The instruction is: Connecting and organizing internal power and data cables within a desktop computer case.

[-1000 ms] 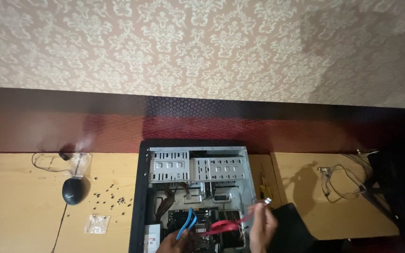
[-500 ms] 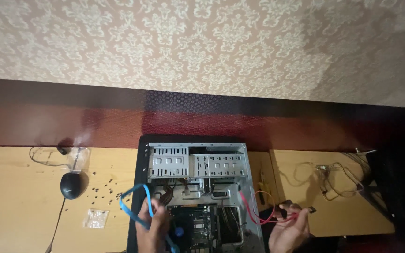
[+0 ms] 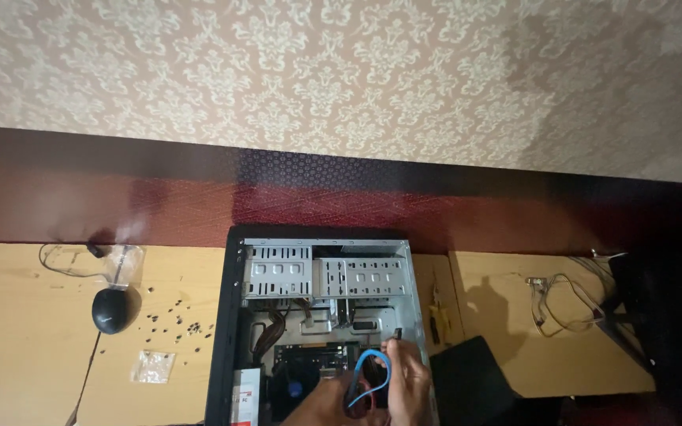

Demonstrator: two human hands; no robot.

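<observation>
Pale damask wallpaper fills the upper frame above a dark maroon textured band, and below it lies a light wood-grain surface (image 3: 9, 355). At lower centre an open black computer case (image 3: 226, 331) lies on its side, showing perforated grey metal drive bays (image 3: 325, 272). Both hands meet at the lower edge over the case interior: the left hand (image 3: 321, 406) and right hand (image 3: 408, 386) have their fingers pinched around a looped, flat blue data cable (image 3: 369, 375). Left of the case sit a glossy black mouse (image 3: 112, 309), scattered small screws (image 3: 175, 323) and a clear plastic bag (image 3: 154, 367).
</observation>
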